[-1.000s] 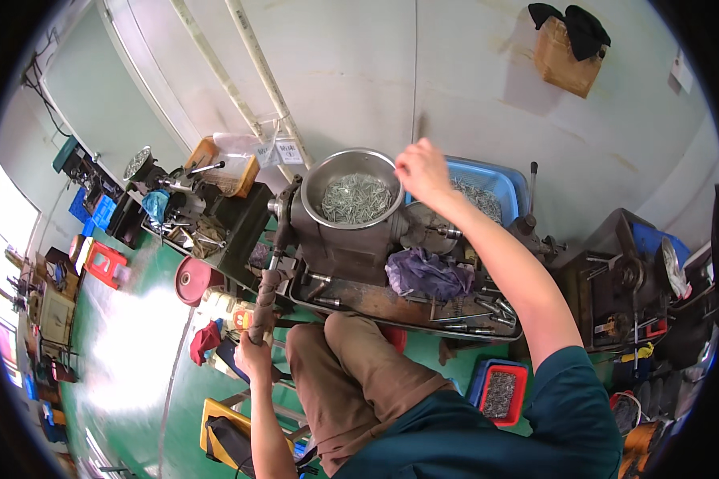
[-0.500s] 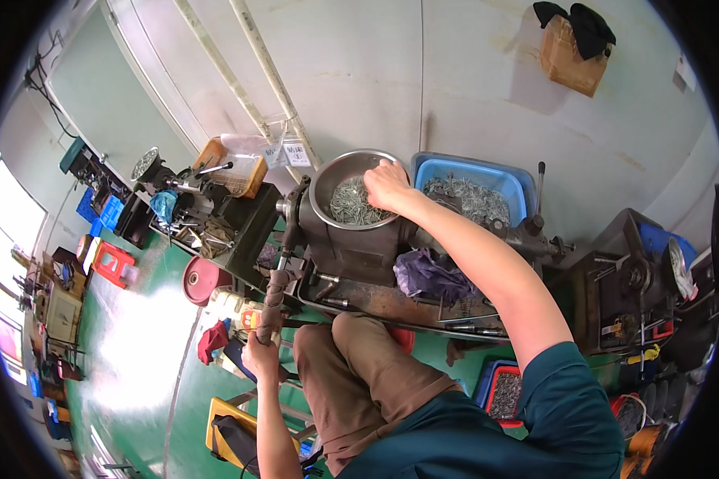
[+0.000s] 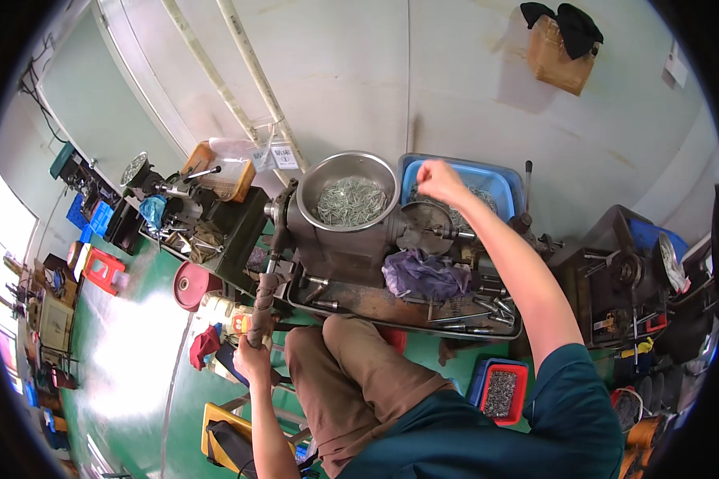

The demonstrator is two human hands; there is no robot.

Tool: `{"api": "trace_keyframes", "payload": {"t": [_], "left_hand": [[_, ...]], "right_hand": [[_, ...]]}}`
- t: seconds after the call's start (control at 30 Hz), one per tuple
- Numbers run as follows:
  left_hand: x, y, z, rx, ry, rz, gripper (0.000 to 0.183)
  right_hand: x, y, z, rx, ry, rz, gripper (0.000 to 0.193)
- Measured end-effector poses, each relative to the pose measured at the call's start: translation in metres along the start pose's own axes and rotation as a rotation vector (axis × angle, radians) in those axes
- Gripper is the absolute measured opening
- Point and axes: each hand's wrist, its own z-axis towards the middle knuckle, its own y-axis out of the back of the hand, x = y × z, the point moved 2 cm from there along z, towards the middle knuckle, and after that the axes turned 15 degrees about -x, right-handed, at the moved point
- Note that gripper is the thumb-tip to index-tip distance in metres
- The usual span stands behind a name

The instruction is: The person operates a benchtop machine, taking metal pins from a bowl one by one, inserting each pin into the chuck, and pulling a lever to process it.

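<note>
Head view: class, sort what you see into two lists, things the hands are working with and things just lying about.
In use: left hand on lever; right hand above chuck; steel bowl; blue bin.

Lying about: purple rag; red tray; cardboard box; red stool.

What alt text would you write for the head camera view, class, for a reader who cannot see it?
A seated person's left hand grips a machine's long lever while the right hand is raised over its round chuck, in front of a blue bin. A steel bowl of small metal parts sits on the machine.
</note>
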Motion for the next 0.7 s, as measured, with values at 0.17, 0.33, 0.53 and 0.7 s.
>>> {"api": "trace_keyframes", "payload": {"t": [0.17, 0.33, 0.53, 0.7], "left_hand": [[0.001, 0.001, 0.0, 0.021, -0.006, 0.008, 0.018], [0.001, 0.001, 0.001, 0.042, -0.023, 0.014, 0.02], [-0.002, 0.005, 0.0, 0.025, 0.005, 0.006, 0.022], [-0.004, 0.007, 0.0, 0.015, 0.008, -0.019, 0.019]], "right_hand": [[-0.05, -0.039, -0.04, 0.131, -0.117, 0.184, 0.017], [-0.06, -0.048, -0.048, 0.111, -0.092, 0.096, 0.017], [-0.051, -0.045, -0.05, 0.135, -0.1, 0.107, 0.016], [-0.049, -0.048, -0.051, 0.126, -0.115, 0.151, 0.015]]}}
